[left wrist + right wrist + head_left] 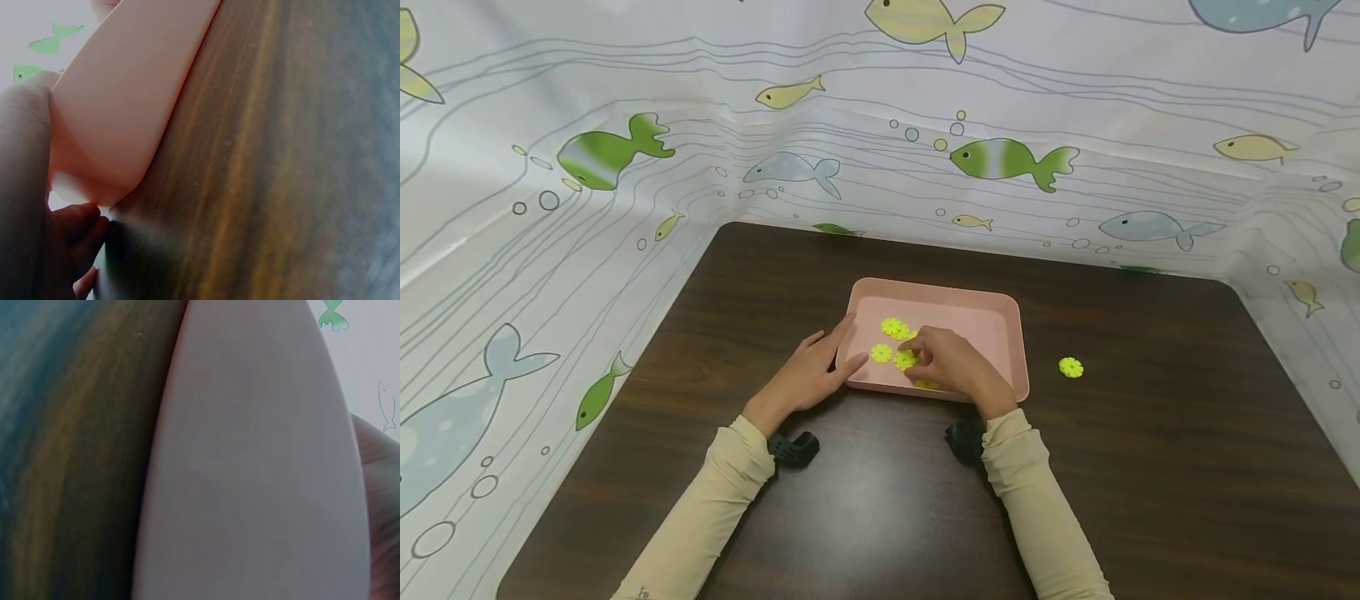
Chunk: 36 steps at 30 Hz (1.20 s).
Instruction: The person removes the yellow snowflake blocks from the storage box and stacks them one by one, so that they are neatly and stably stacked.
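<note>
A shallow pink tray [955, 312] lies on the table, holding several bright yellow notched plastic discs [882, 353]. My left hand [805, 372] grips the tray's left end, its thumb over the front rim and its fingers along the left side. In the left wrist view, curled fingertips [78, 228] show by the tray's lower corner. Inside the tray, my right hand [951, 360] pinches one yellow notched disc [905, 360] between thumb and fingers. In the right wrist view the tray's outer wall [250, 456] hides most of that hand.
One more yellow piece [1071, 367] lies on the dark wooden table [1157, 400], right of the tray. A white curtain with fish prints [880, 108] stands around the table's back and sides. Dark wrist straps [795, 450] sit below the beige sleeves.
</note>
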Available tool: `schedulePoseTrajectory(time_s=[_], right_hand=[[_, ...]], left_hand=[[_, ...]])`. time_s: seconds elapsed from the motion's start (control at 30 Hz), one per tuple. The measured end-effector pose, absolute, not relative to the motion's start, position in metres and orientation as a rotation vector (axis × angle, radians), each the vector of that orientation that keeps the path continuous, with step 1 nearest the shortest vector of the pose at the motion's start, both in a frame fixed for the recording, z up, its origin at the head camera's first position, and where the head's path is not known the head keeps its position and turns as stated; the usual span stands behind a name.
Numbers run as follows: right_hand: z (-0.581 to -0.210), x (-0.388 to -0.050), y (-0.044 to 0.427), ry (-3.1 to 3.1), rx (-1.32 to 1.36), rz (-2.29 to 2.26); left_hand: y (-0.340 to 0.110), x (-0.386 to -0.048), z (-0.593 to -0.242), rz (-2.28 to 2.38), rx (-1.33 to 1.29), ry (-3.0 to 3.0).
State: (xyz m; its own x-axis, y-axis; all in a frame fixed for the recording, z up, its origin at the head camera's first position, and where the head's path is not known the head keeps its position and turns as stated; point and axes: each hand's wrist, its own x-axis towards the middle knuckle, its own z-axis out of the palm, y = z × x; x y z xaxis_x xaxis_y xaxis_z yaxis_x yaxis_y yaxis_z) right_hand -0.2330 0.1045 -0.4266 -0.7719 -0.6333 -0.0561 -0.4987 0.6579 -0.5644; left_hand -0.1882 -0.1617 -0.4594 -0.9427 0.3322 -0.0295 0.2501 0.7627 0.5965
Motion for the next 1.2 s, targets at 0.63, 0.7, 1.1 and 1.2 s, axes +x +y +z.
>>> schedulePoseTrajectory(time_s=[0.63,0.7,1.1,1.2], right_hand=[[-0.406,-0.229,0.182,2.872,-0.845,-1.037],[-0.407,-0.227,0.208,2.917,-0.813,-1.046],[-0.423,-0.210,0.319,3.008,-0.292,-0.911],[-0.423,-0.208,0.330,2.989,-0.251,-0.900]], left_hand=[[-0.162,-0.189,-0.460,0.949,0.504,2.826],[-0.162,-0.188,-0.461,0.950,0.517,2.823],[-0.167,-0.187,-0.460,0.959,0.505,2.828],[-0.164,-0.190,-0.461,0.966,0.522,2.823]])
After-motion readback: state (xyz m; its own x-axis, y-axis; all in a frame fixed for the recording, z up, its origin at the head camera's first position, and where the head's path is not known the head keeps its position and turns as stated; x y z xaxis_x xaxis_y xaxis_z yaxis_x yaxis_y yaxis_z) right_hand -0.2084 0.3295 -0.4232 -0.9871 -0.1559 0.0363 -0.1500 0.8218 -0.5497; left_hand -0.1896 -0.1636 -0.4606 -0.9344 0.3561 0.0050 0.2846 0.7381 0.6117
